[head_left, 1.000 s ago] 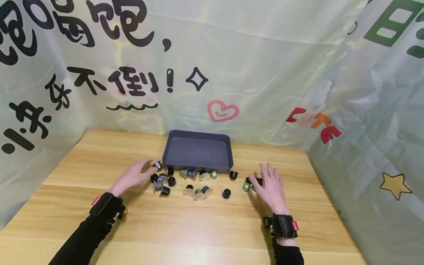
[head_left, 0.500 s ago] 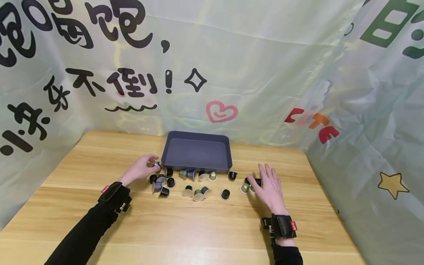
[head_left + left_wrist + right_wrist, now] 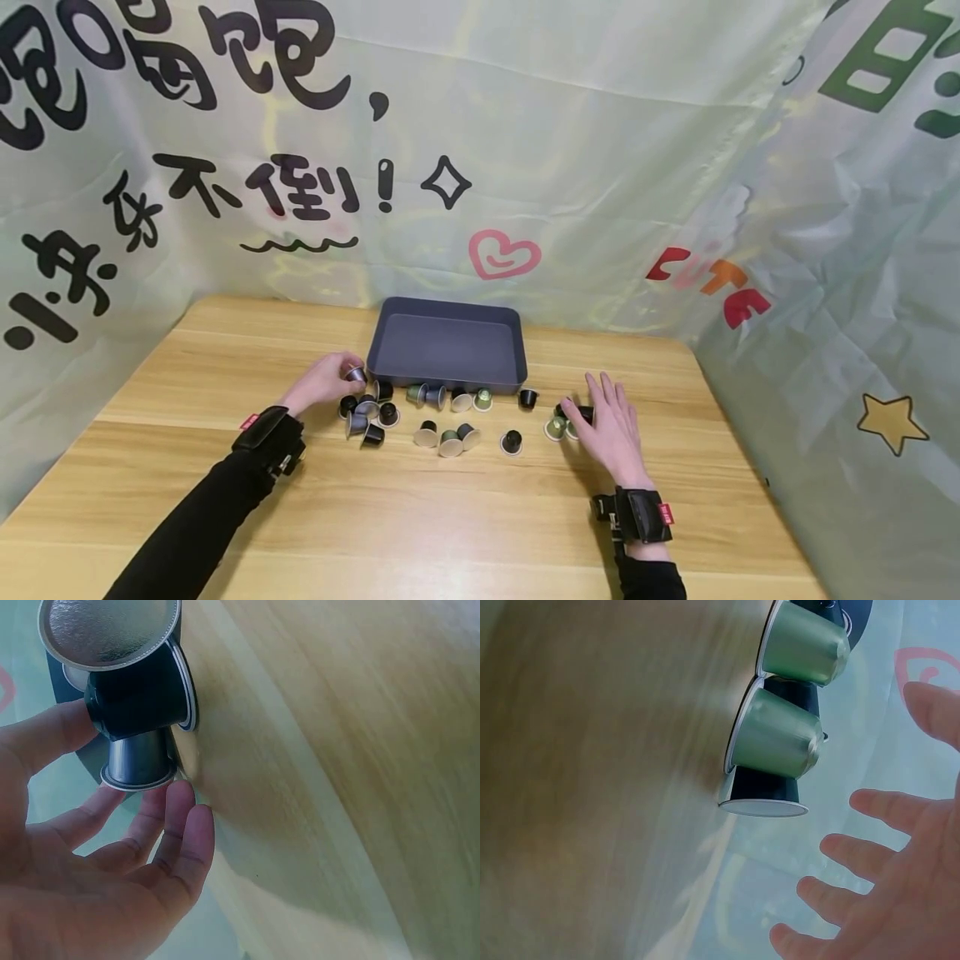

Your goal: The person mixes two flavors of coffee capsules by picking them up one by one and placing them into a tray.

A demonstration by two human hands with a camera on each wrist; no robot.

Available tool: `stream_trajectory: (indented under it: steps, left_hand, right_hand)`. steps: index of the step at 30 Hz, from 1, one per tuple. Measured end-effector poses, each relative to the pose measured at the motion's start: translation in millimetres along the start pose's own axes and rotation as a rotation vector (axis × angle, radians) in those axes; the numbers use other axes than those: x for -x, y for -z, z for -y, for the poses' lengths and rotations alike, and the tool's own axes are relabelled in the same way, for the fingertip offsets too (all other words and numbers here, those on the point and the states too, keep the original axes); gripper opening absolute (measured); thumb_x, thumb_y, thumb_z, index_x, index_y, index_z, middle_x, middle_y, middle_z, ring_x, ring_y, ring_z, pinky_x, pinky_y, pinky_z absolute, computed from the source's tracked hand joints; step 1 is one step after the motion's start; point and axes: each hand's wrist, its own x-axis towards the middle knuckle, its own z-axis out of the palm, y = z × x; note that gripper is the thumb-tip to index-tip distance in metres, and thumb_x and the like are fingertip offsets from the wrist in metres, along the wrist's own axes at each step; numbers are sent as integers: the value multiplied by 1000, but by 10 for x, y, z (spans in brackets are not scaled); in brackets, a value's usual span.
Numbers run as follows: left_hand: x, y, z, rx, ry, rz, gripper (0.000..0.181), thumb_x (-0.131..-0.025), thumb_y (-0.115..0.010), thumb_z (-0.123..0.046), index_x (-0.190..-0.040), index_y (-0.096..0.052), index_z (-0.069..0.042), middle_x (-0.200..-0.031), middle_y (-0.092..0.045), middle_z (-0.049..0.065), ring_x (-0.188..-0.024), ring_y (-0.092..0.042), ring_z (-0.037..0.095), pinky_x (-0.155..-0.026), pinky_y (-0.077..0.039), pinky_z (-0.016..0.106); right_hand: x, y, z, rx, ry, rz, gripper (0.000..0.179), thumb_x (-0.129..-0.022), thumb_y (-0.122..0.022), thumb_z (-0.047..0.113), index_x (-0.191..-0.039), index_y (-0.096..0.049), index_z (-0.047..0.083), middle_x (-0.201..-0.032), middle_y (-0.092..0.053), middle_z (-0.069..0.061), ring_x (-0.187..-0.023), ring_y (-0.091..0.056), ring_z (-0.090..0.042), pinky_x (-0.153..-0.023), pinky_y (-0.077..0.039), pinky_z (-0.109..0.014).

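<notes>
- Hanging behind the tray and off to its sides: pale cloth, printed with a pink heart and a yellow star.
- Under the tray and well forward of it: wooden table.
- At the table's far side: dark tray, hollow side up, long axis running left to right.
- In front of the tray, out to both sides: black sleeves.
- Right of the tray: right hand, fingers spread wide, holding nothing; near green pods, apart from them in the wrist view.
- Left of the tray: left hand, thumb and fingers narrowed around a silver-blue pod.
- Forward of the tray's left end: cluster of mixed pods, some upright, others tipped over.
- Along the tray's front edge: row of pods.
- Farther forward of the tray's middle: three pods close together, foil ends facing the near side.
- Right of the tray: those green pods, standing rim down.
- Just beside the tray's near left corner: that silver-blue pod, turned sideways, long axis roughly level with the table, rim toward the fingertips and away from the tray; narrow end hidden behind a dark pod.
</notes>
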Motion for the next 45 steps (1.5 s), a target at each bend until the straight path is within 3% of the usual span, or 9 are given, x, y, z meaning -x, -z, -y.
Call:
stream_trajectory:
  steps: [4,11,19,24,33,40,45]
  left_hand:
    - [-20,0,-15,-17,20,13,50,-88,-71,-10,-129,-54,13,-108,-67,27,-96,-65,34,-88,-55,48]
    - [-69,0,-31,-22,36,14,50,-84,-74,-9,-126,-56,12,-109,-67,29,-91,-65,31,-74,-53,30]
    - [-92,-28,4,-16,32,-1,49,-84,-71,-8,-126,-57,12,-115,-66,31,-98,-64,35,-85,-55,42]
    - [-51,-3,46,-2,13,-12,46,-86,-69,-9,-124,-58,13,-112,-66,31,-94,-64,34,-78,-54,34]
    - [83,101,74,138,5,-1,35,-94,-63,-10,-119,-60,13,-102,-69,26,-90,-66,30,-75,-51,26]
    - [140,144,24,157,1,-63,37,-99,-61,-20,-123,-61,8,-106,-67,24,-95,-63,28,-75,-49,27]
    - [128,133,-50,149,-60,-137,37,-100,-61,-22,-125,-62,5,-112,-69,24,-100,-64,31,-81,-52,30]
  right_hand:
    - [3,1,1,-1,-1,3,77,-103,-45,54,-160,-24,7,-167,-13,-26,-154,-8,-51,-122,-7,-72]
    - [3,8,5,8,-2,1,75,-102,-45,54,-158,-29,6,-167,-13,-26,-153,-8,-51,-121,-7,-73]
    - [10,6,1,2,-3,2,74,-102,-45,54,-157,-31,6,-168,-12,-25,-154,-8,-51,-121,-7,-73]
    - [11,4,-5,5,-2,4,74,-103,-45,55,-157,-31,7,-168,-11,-25,-154,-8,-51,-121,-7,-73]
    - [6,7,-7,4,7,-4,74,-102,-45,55,-156,-34,5,-167,-14,-26,-153,-8,-51,-121,-7,-74]
    - [8,7,-7,4,8,1,74,-102,-45,55,-156,-33,5,-167,-13,-26,-153,-8,-51,-121,-7,-73]
    - [10,9,-1,4,10,1,74,-103,-44,55,-156,-33,5,-167,-11,-26,-153,-9,-51,-121,-8,-73]
